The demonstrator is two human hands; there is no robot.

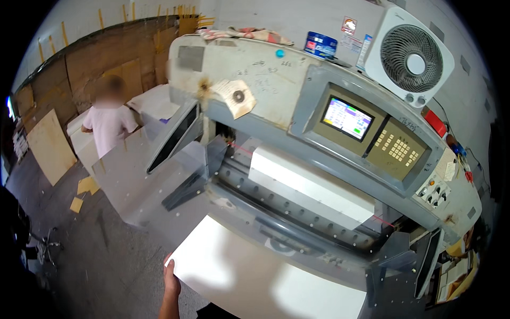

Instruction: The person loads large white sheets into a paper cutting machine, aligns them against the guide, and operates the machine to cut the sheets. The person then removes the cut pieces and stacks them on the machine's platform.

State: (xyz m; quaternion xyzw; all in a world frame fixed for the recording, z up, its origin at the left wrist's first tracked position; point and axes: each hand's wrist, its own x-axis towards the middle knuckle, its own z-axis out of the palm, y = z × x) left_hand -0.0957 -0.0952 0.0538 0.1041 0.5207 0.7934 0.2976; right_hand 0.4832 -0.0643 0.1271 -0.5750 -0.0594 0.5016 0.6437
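A wide stack or sheet of white paper point(239, 266) spans the lower middle, in front of a large grey paper-cutting machine point(249, 122). My left hand point(171, 279) grips its left corner, the thumb lying on top and the fingers partly hidden beneath. Shadows fall across the white surface; its thickness is hard to judge. My right hand is out of sight. Inside the machine's opening a white block of paper point(311, 186) rests on the dotted metal bed point(265, 194). A thin red light line shows at either side of that block.
A lit screen point(348, 118) and keypad point(397, 144) face me on the machine. Above stands a white fan point(413, 59) beside a blue tub point(320, 45). Clear side guards point(159, 175) flank the bed. Another person point(110, 119) stands at far left near a leaning board point(51, 146).
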